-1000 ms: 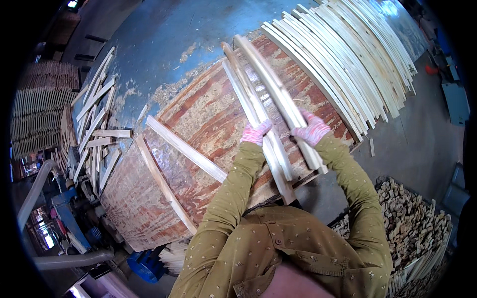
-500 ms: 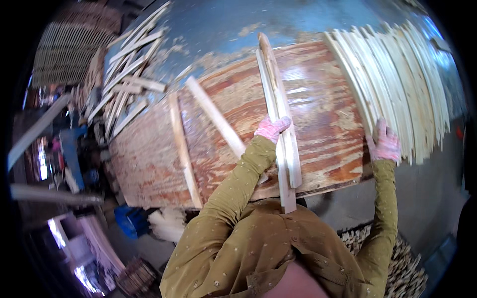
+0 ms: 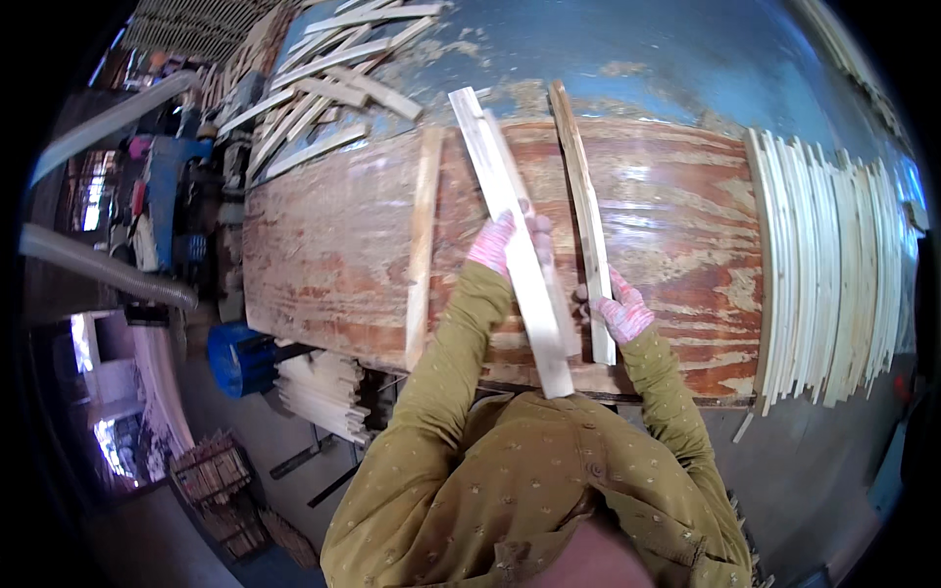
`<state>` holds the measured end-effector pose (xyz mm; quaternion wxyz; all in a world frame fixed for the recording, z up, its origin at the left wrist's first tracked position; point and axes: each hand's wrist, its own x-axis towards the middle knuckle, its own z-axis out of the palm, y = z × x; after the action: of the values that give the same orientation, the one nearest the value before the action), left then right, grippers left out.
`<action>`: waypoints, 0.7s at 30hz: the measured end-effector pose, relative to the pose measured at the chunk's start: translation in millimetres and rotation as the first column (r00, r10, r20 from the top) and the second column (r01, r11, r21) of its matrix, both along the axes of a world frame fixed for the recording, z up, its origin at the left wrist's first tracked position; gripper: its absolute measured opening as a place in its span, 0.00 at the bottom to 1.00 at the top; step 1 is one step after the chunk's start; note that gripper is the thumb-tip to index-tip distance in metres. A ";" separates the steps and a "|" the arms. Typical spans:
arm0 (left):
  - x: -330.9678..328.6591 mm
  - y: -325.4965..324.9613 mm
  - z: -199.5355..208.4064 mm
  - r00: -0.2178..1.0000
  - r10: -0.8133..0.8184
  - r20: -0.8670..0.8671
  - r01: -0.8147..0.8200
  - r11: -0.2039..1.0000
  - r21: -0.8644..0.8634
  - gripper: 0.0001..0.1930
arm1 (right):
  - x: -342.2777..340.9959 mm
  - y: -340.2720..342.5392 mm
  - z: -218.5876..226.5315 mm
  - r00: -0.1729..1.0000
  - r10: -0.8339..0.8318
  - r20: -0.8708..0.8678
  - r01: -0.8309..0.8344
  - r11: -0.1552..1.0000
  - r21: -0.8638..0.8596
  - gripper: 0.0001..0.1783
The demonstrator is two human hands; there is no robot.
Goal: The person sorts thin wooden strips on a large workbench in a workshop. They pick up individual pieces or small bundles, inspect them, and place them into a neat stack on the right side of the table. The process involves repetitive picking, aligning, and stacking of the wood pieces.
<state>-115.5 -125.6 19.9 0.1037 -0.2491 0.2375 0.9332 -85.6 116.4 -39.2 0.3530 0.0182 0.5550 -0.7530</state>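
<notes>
Worn reddish plywood [image 3: 686,225] fronts a scuffed blue tabletop [image 3: 676,54]. Over its near half, the right hand [image 3: 627,312] pinches a brown-edged wooden strip [image 3: 582,206] near its lower end, while the left hand [image 3: 493,245] is wrapped around a pale wooden strip [image 3: 538,294] slanting beside it. Left of both, a lone batten [image 3: 423,245] lies on the plywood; rightward runs a close-set row of strips [image 3: 818,274]; farther off, loose sticks [image 3: 338,83] lie jumbled.

2 hands [image 3: 493,245], 4 strips [image 3: 421,245] over 1 plywood sheet [image 3: 676,220] and 2 hoses [image 3: 108,271] show.
</notes>
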 end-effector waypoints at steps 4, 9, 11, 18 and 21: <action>9.5 -85.6 7.9 0.987 0.061 -0.152 -0.061 0.998 0.004 0.26 | 6.4 -39.3 61.1 0.592 0.682 -0.429 -0.067 0.573 0.817 0.33; -3.3 -110.2 -18.3 0.959 0.274 0.069 -0.245 0.929 -0.276 0.21 | 40.8 -92.5 77.8 0.645 0.503 -0.575 0.057 0.719 0.693 0.38; -6.0 -90.7 -25.4 0.941 0.329 0.075 -0.264 0.858 -0.440 0.19 | 59.6 -139.4 88.5 0.790 0.362 -0.495 0.015 0.796 0.605 0.38; 49.5 -140.5 -1.2 0.953 0.063 0.296 0.277 -0.573 -0.772 0.36 | 62.0 -84.3 30.7 0.936 -0.160 -0.315 0.307 0.807 0.504 0.30; 73.8 -149.0 -19.0 0.801 0.111 0.588 0.547 -0.533 -0.645 0.30 | 50.6 -26.2 83.9 0.972 0.005 -0.236 0.229 0.229 0.946 0.31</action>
<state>-41.7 -274.6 0.8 0.1138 -0.3211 0.9300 0.1382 -35.0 90.2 44.8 0.1567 0.2006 0.9284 -0.2706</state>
